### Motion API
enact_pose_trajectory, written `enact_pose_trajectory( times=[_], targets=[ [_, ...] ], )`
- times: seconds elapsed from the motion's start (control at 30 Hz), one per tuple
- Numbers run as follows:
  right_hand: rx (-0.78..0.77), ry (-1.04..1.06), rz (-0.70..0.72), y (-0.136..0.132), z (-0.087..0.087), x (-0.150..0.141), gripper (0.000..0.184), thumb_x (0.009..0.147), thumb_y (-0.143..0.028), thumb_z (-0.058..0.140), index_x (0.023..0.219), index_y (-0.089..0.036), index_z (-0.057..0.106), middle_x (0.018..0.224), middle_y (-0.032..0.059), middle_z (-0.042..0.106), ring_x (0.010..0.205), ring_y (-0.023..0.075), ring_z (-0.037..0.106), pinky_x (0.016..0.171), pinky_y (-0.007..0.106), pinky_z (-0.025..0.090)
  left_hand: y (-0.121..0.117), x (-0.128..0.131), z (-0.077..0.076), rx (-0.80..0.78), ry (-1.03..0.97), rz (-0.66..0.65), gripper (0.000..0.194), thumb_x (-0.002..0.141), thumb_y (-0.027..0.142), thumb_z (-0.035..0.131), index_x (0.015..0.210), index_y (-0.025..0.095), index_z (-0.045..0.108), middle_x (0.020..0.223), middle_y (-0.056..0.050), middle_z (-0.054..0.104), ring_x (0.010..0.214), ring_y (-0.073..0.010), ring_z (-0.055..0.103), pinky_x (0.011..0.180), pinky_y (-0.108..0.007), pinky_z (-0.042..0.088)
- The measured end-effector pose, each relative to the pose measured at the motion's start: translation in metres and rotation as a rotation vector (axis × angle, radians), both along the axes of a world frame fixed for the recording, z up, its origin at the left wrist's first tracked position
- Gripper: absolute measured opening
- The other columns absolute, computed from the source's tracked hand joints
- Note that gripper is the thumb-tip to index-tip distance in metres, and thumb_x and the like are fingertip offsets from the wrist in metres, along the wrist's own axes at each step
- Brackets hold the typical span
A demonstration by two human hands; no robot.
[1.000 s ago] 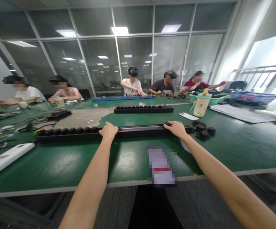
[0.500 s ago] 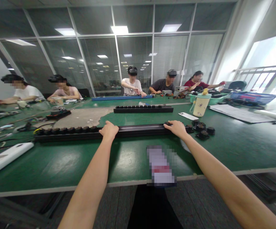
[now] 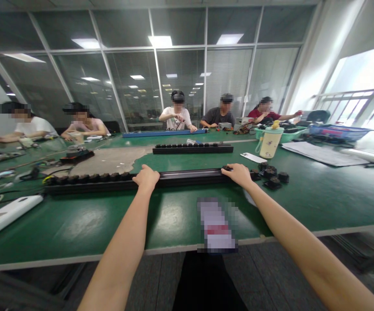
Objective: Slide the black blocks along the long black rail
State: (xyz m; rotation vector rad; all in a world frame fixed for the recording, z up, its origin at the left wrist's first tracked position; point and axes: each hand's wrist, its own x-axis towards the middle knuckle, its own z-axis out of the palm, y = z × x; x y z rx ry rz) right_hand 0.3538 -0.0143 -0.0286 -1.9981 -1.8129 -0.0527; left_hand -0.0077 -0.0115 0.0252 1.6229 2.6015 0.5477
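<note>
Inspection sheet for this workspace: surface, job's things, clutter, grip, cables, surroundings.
Surface: green table, with a grey patch beyond the long bar.
Job's things: row of black blocks along the bar's left part; loose pieces by its right end.
Clutter: cup, white phone, papers, blue basket; blurred-out item at the near edge.
Grip: left hand on the bar's middle; right hand nearer its right end; finger closure partly hidden.
Cables: yellow wire by the bar's left end; others further left.
Surroundings: five people seated across the table; glass wall behind; window at right.
</note>
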Motion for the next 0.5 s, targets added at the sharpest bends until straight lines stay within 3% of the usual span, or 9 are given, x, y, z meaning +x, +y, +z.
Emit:
enact_pose_trajectory(
  times=[0.5],
  targets=[
    [0.013, 0.033, -0.027, -0.0006, 0.0001, 0.0007, 0.045, 0.092, -0.055, 0.058, 0.113, -0.022, 0.08, 0.115, 0.0129, 0.077, 0.116, 0.0329, 0.067, 0.103, 0.043, 0.044, 0.0047, -0.0028, -0.0035, -0.005, 0.001, -0.003, 0.06, 0.089, 0.033, 0.049, 0.142, 0.004, 0.047, 0.135, -0.032, 0.062, 0.126, -0.0387, 0.063, 0.106, -0.052, 0.043]
  ],
)
